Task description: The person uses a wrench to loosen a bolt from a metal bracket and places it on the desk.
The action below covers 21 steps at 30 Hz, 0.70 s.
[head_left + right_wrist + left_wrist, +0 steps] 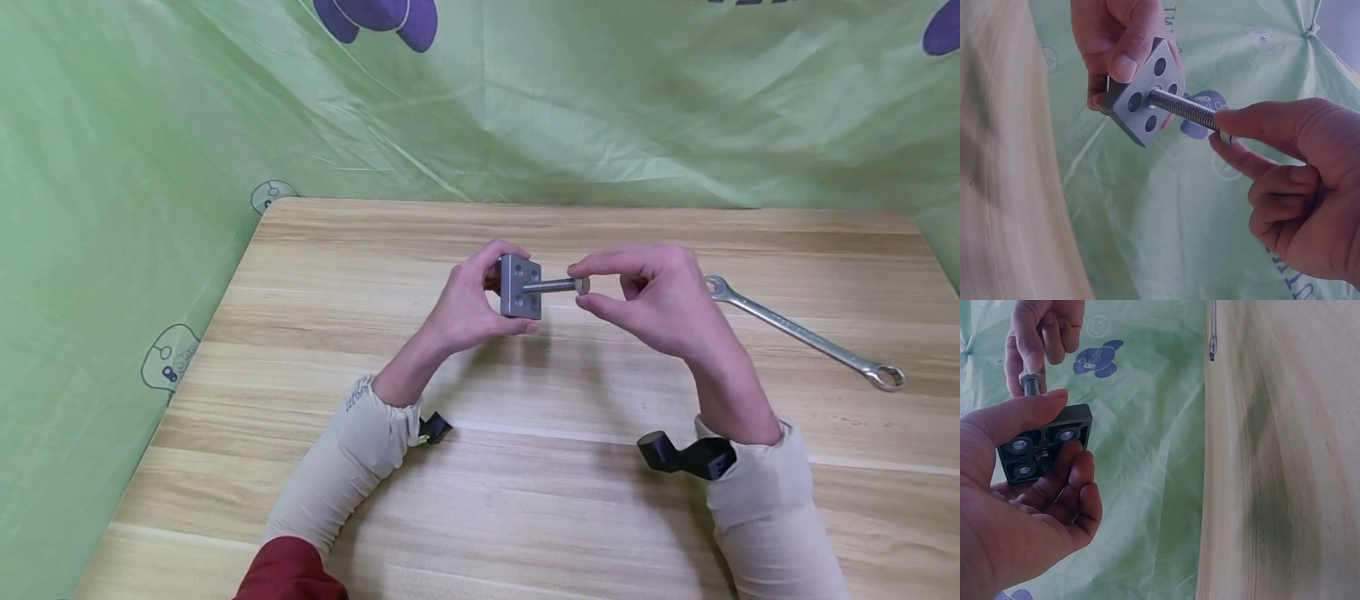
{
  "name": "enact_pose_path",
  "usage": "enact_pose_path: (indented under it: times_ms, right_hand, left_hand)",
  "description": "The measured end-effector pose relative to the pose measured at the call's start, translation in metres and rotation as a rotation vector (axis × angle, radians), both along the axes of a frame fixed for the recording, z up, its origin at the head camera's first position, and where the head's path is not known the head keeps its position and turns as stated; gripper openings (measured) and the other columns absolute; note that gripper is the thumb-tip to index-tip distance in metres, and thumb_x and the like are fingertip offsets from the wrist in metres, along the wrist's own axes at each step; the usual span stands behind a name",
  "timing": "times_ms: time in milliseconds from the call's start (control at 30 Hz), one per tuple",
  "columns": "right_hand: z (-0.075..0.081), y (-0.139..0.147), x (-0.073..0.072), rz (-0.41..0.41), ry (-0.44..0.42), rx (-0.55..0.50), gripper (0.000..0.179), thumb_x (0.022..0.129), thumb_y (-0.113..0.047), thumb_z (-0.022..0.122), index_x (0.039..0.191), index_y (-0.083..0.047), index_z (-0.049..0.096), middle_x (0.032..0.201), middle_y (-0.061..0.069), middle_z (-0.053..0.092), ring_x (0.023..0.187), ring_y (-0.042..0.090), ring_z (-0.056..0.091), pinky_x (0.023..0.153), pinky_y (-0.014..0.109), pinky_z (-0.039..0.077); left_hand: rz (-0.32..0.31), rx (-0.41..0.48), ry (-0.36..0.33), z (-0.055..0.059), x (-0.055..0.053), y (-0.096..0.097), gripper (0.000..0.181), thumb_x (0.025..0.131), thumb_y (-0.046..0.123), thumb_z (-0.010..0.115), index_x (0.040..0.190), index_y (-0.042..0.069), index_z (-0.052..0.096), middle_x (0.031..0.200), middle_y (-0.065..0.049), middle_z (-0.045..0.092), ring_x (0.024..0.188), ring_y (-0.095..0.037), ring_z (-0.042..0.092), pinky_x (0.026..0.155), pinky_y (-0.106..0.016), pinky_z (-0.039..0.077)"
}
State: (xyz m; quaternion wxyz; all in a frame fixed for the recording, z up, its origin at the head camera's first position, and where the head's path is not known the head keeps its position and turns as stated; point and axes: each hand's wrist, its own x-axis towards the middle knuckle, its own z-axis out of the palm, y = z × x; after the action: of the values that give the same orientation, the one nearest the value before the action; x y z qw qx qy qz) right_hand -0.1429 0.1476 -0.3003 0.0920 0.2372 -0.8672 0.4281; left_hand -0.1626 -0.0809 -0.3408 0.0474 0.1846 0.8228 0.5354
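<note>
In the head view my left hand (467, 307) grips a square grey metal plate (512, 287) by its edges, above the table. Holes sit near the plate's corners, and a long threaded bolt (551, 286) stands in its middle. My right hand (663, 300) pinches the bolt's hex head between thumb and forefinger, its other fingers curled in. The right wrist view shows the bare thread (1185, 109) between the plate's face and the head. From behind, in the left wrist view, the bolt's tip (1042, 456) shows at the plate's centre hole.
A combination wrench (802, 332) lies on the wooden table (525, 517), right of my right hand. Green cloth (600, 108) hangs behind the table and along its left side. Black wrist mounts (686, 457) stick out from both sleeves.
</note>
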Motion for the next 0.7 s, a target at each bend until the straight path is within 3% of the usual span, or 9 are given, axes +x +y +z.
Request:
enact_pose_path:
  times_ms: [133,200,267,367,433,500,600,700]
  right_hand:
    - [-0.0022,-0.0019,-0.0007,0.045,0.1,-0.026,0.027,0.073,0.008,0.074,0.089,-0.013,0.078,0.089,0.002,0.075,0.047,0.004,0.03,0.044,0.018,0.025]
    - [-0.002,-0.0023,-0.0007,0.04,0.097,-0.018,0.027,0.073,0.008,0.074,0.09,-0.013,0.077,0.087,0.0,0.073,0.046,0.003,0.029,0.044,0.018,0.025]
    - [-0.0011,-0.002,-0.0005,0.022,0.05,-0.002,0.027,0.074,0.002,0.077,0.095,-0.015,0.076,0.068,-0.003,0.066,0.044,0.002,0.026,0.041,0.018,0.023]
    - [0.0016,-0.0011,-0.0007,-0.022,-0.078,-0.006,0.025,0.079,-0.013,0.078,0.104,-0.016,0.074,0.071,-0.002,0.067,0.039,0.001,0.026,0.038,0.02,0.024]
    - [0.0033,-0.0007,-0.0014,-0.062,-0.149,0.001,0.025,0.084,-0.025,0.074,0.108,-0.017,0.073,0.079,0.001,0.072,0.046,-0.005,0.039,0.042,0.015,0.034]
    - [0.0043,-0.0006,-0.0025,-0.09,-0.19,0.017,0.023,0.09,-0.033,0.067,0.103,-0.016,0.074,0.1,0.004,0.075,0.06,-0.006,0.053,0.052,0.014,0.043]
    - [0.0042,0.0003,-0.004,-0.108,-0.233,0.077,0.032,0.094,-0.041,0.058,0.092,-0.015,0.077,0.091,0.005,0.076,0.076,-0.002,0.058,0.064,0.017,0.044]
    - [0.0037,0.0003,-0.0043,-0.121,-0.284,0.116,0.041,0.095,-0.048,0.055,0.08,-0.016,0.077,0.077,0.001,0.075,0.073,0.007,0.056,0.06,0.025,0.038]
  left_hand:
    - [-0.002,0.01,0.009,-0.0001,-0.0007,0.0004,0.07,0.06,0.004,0.088,0.122,0.009,0.054,0.105,-0.013,0.068,0.084,-0.024,0.064,0.084,-0.048,0.052]
    - [-0.004,0.011,0.01,-0.0002,-0.0009,0.0005,0.071,0.06,0.004,0.088,0.122,0.008,0.054,0.105,-0.013,0.068,0.084,-0.024,0.064,0.084,-0.048,0.052]
    - [-0.004,0.012,0.007,-0.0005,-0.0011,0.0004,0.071,0.06,0.004,0.088,0.123,0.008,0.054,0.105,-0.013,0.068,0.084,-0.024,0.063,0.084,-0.049,0.052]
    - [-0.005,0.016,0.004,-0.0007,-0.0012,0.0001,0.071,0.06,0.004,0.087,0.123,0.007,0.054,0.104,-0.013,0.067,0.084,-0.025,0.063,0.084,-0.051,0.051]
    - [-0.005,0.018,0.005,-0.001,-0.0012,0.0,0.071,0.06,0.003,0.087,0.123,0.007,0.054,0.104,-0.013,0.067,0.084,-0.025,0.063,0.084,-0.05,0.052]
    - [-0.003,0.016,0.008,-0.0011,-0.0011,0.0001,0.071,0.06,0.003,0.087,0.123,0.007,0.054,0.104,-0.013,0.068,0.084,-0.025,0.063,0.082,-0.043,0.052]
    - [0.0,0.013,0.011,-0.0014,-0.001,0.0002,0.071,0.06,0.002,0.087,0.122,0.007,0.054,0.105,-0.013,0.068,0.084,-0.024,0.064,0.079,-0.032,0.05]
    - [0.003,0.015,0.011,-0.0015,-0.001,0.0004,0.071,0.059,0.002,0.087,0.122,0.008,0.054,0.105,-0.013,0.068,0.084,-0.024,0.064,0.078,-0.029,0.049]
